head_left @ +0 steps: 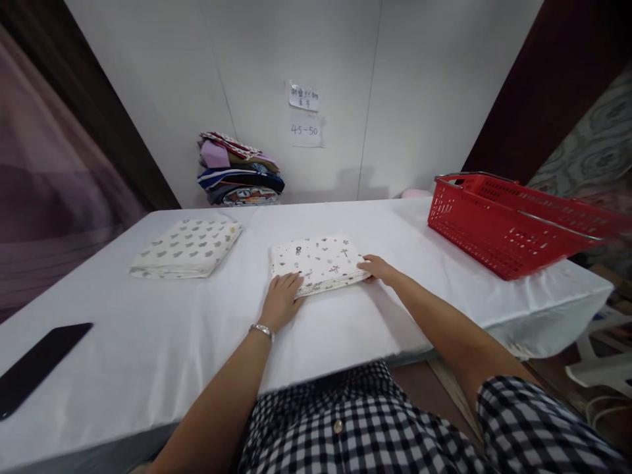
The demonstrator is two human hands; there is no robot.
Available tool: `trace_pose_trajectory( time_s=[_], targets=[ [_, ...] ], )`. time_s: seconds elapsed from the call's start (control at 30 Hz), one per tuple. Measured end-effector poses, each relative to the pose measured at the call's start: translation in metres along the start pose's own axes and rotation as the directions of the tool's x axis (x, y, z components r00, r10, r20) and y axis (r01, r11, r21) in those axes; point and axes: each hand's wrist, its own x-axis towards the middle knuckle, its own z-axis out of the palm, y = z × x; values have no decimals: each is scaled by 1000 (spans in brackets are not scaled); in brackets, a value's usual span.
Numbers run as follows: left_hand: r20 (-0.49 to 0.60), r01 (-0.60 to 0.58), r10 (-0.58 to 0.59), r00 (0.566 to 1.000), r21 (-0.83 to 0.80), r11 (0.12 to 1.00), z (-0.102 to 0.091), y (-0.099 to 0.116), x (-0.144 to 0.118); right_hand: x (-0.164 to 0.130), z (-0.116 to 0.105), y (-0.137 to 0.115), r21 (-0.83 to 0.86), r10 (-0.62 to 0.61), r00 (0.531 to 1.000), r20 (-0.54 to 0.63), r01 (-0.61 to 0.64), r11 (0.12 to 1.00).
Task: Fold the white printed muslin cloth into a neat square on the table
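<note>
The folded patterned cloth [318, 263] lies mid-tabletop [148, 342], with the left hand [281, 299] spread flat on its near corner and the right hand [376, 267] open, fingertips at its right edge; uneven pressure could probably skew the layers and undo the fold.

Folded white printed cloth [318, 262] lies flat at table centre

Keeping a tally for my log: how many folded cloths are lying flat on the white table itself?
2. One printed cloth lies mid-table under both hands, left hand and right hand. Another lies apart, far left. The stack by the wall isn't counted.
</note>
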Motion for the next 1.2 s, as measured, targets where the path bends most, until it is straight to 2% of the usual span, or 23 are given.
trace_pose_trajectory(
  time_s=[0.13, 0.23, 0.43, 0.5, 0.57, 0.63, 0.67, 0.77, 0.83, 0.87, 1.2],
  targets=[
    [5, -35, 36, 999, -37, 999, 1, 2, -2, 3, -5, 4, 0, 17, 999, -50, -17, 1000],
    [8, -33, 33, 999, -62, 998, 1, 4, -3, 2, -7, 9, -13, 39, 999, -36, -40, 999],
    [11, -7, 8, 1000, -125, 992, -3, 7, -3, -3, -9, 15, -39, 5, 1000, 2, -5, 999],
    [7, -2, 3, 1000, -143, 990, -5, 8, -3, -4, -11, 15, -105, -36, 999, 7, 37, 994],
    [0, -2, 2, 1000, -152, 988, -6, 10, -4, -8, -10, 15, -265, -145, 989, -34, 131, 955],
    [-9, -14, 12, 1000, -153, 988, -7, 11, -4, -14, -7, 16, -453, -335, 939, -81, 264, 851],
    [-16, -24, 22, 1000, -152, 988, -7, 11, -4, -17, -4, 17, -525, -445, 893, -75, 344, 779],
    [-41, -47, 41, 998, -152, 987, -7, 11, -3, -27, 7, 25, -597, -693, 714, 99, 600, 533],
    [-48, -54, 47, 998, -163, 985, -7, 10, -2, -30, 13, 31, -577, -752, 620, 224, 706, 410],
    [-48, -57, 49, 998, -172, 983, -7, 9, -1, -31, 15, 35, -570, -762, 595, 256, 730, 379],
    [-17, -72, 70, 997, -210, 975, -6, 9, -2, -30, 18, 44, -584, -794, 537, 283, 754, 301]
  ],
)
